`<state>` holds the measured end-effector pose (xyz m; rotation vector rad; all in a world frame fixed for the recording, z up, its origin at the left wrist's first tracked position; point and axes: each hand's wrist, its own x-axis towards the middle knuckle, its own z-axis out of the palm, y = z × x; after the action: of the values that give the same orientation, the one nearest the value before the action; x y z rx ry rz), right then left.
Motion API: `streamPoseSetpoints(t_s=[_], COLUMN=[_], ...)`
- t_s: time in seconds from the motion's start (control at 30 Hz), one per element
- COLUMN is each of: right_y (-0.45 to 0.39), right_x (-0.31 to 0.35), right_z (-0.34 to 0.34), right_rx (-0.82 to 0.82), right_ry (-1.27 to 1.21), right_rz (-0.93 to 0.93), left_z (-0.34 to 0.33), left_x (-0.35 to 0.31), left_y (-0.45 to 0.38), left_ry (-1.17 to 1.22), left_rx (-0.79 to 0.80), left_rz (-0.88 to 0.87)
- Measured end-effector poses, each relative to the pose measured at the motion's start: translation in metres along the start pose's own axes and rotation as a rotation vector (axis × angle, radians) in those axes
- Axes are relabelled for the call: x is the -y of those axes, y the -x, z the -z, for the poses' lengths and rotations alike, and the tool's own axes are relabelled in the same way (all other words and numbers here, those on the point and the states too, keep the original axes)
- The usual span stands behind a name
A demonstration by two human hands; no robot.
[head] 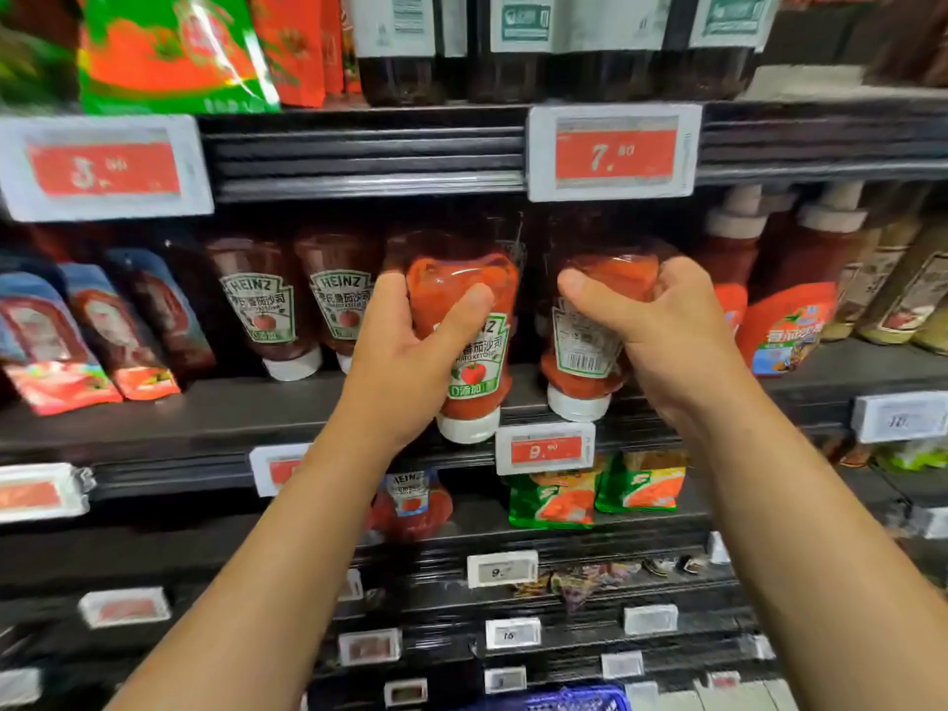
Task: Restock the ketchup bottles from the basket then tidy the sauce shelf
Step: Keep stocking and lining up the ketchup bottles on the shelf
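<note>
Your bare forearms reach up from the bottom edge. Your left hand [410,346] has its grip clamped on a ketchup bottle [469,346], cap down, label facing you, just above the front edge of the sauce shelf [215,407]. Your right hand [662,320] is clamped on a second ketchup bottle [585,351], barcode toward you. Two more Heinz bottles [267,305] stand on the shelf to the left. A blue basket [574,700] rim shows below.

Dark shelf [256,407] bears ketchup bottles [267,310] (caps down), pouches [77,341].
</note>
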<state>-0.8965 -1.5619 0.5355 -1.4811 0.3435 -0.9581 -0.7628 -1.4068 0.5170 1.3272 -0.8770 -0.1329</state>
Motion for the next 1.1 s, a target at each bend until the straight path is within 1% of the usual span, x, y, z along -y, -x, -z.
streamPoseSetpoints(t_s=[0.17,0.3,0.37,0.43,0.5,0.57,0.63,0.7,0.73,0.8,0.83,0.9,0.93,1.0,1.03,1.1], right_y=[-0.011,-0.022,-0.024,-0.022,-0.016,-0.012,-0.009,0.004,0.015,0.037,0.046,0.057,0.057,0.052,0.047,0.036], right_x=[-0.007,-0.013,-0.016,-0.016,-0.014,-0.01,-0.002,0.007,0.01,0.017,0.02,0.025,0.027,0.031,0.032,0.032], right_z=[0.002,0.001,0.001,0.002,0.003,0.004,0.003,0.002,0.001,-0.003,-0.007,-0.016,-0.021,-0.033,-0.038,-0.045], right_rx=[-0.027,-0.091,-0.155,-0.209,-0.227,-0.23,-0.21,-0.143,-0.114,-0.095,-0.092,-0.079,-0.061,0.016,0.067,0.144], right_ry=[0.038,0.12,0.234,0.425,0.588,0.69,0.817,0.945,1.025,1.151,1.154,1.096,1.062,0.995,1.003,1.126], right_rz=[0.028,0.045,0.049,0.044,0.049,0.068,0.084,0.124,0.177,0.352,0.417,0.47,0.483,0.447,0.417,0.382], left_z=[0.001,0.001,0.002,0.004,0.008,0.011,0.013,0.014,0.014,0.013,0.011,0.007,0.005,0.0,-0.003,-0.009], left_x=[0.004,0.004,0.003,0.006,0.009,0.013,0.015,0.017,0.017,0.018,0.018,0.02,0.021,0.02,0.019,0.019], left_y=[-0.002,0.0,0.002,0.006,0.012,0.022,0.032,0.036,0.036,0.033,0.031,0.029,0.028,0.026,0.024,0.022], left_ry=[0.025,0.03,0.026,-0.012,-0.092,-0.174,-0.224,-0.215,-0.21,-0.232,-0.245,-0.262,-0.267,-0.259,-0.246,-0.241], left_rx=[-0.04,-0.026,-0.008,0.02,0.049,0.072,0.078,0.078,0.08,0.086,0.093,0.11,0.118,0.132,0.141,0.159], left_rz=[0.048,0.032,0.034,0.039,0.038,0.02,0.019,0.035,0.043,0.044,0.04,0.035,0.035,0.047,0.058,0.079])
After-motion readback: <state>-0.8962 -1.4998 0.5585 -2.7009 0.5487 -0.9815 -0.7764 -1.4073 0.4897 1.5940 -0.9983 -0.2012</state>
